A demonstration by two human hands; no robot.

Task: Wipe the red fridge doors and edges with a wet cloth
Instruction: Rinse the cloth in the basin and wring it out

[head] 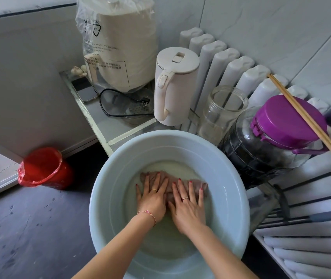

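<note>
A pinkish cloth (197, 184) lies under shallow water in a pale blue basin (108, 190) in front of me. My left hand (153, 195) and my right hand (187, 206) lie side by side on the cloth with straight, spread fingers, pressing it flat against the basin's bottom. Most of the cloth is hidden under the hands. No red fridge is in view.
A red bin (43, 168) with a red liner stands on the dark floor at left. Behind the basin are a white kettle (173, 87), a bagged appliance (120, 43), an empty glass jar (223, 111) and a purple-lidded jar (281, 125) with chopsticks (309, 119) across it. A radiator (231, 63) lines the wall.
</note>
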